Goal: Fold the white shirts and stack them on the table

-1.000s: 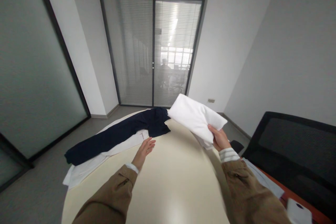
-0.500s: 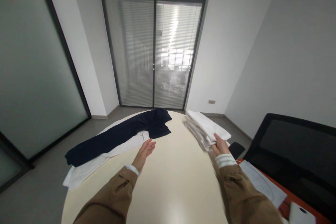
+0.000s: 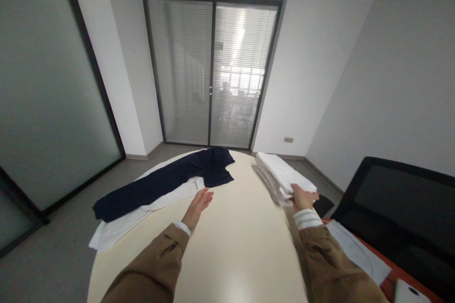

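Note:
A stack of folded white cloths (image 3: 280,176) lies at the right edge of the round cream table (image 3: 234,246). My right hand (image 3: 303,197) rests against the near end of the stack, fingers curled on its top piece. My left hand (image 3: 199,201) hovers flat and open over the table, just short of a dark navy garment (image 3: 159,182) that is spread across the far left of the table. A white garment (image 3: 142,213) lies under the navy one, hanging off the left edge.
A black mesh chair (image 3: 398,218) stands at the right. White papers (image 3: 355,251) and a white object (image 3: 408,291) lie on a reddish surface beside it. Glass doors with blinds (image 3: 213,71) face me; a frosted glass wall (image 3: 42,94) is on the left.
My right hand has lowered the folded white cloth from the air onto the stack at the table's right edge. My left hand has stayed where it was.

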`<state>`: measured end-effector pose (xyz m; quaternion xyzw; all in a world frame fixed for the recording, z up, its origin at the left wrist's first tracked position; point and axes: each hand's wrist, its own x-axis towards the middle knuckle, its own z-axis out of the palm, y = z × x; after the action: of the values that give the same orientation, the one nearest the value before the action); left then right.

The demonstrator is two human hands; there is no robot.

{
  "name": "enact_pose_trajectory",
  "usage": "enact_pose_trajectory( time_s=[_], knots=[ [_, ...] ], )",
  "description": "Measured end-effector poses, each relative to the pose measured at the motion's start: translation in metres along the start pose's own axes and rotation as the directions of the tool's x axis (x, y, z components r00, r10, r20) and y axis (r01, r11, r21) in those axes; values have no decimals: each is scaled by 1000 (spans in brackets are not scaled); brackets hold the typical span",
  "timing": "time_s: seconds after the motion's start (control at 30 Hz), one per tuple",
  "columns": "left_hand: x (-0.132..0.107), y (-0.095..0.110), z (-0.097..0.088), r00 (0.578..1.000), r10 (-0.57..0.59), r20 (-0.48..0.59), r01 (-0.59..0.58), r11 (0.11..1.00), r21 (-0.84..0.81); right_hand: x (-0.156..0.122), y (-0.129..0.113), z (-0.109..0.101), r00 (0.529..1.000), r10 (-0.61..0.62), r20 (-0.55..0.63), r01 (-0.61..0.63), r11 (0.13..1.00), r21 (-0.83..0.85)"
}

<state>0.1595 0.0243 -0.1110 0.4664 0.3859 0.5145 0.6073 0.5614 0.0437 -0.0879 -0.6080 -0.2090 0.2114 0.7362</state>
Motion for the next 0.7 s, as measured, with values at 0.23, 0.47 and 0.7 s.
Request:
enact_pose_trajectory(
  time_s=[0.23, 0.47, 0.7],
  knots=[
    [3, 4, -1, 981, 176, -85, -153, 963, 221, 2, -48, 14, 886, -460, 56, 402, 704, -585],
    [12, 21, -46, 848, 507, -157, -53, 376, 925, 16, -51, 50, 812, -292, 506, 571, 576, -584],
    [22, 18, -75, 885, 428, -180, 172, 58, 983, 15, -30, 47, 832, -146, 535, 509, 582, -634]
  ],
)
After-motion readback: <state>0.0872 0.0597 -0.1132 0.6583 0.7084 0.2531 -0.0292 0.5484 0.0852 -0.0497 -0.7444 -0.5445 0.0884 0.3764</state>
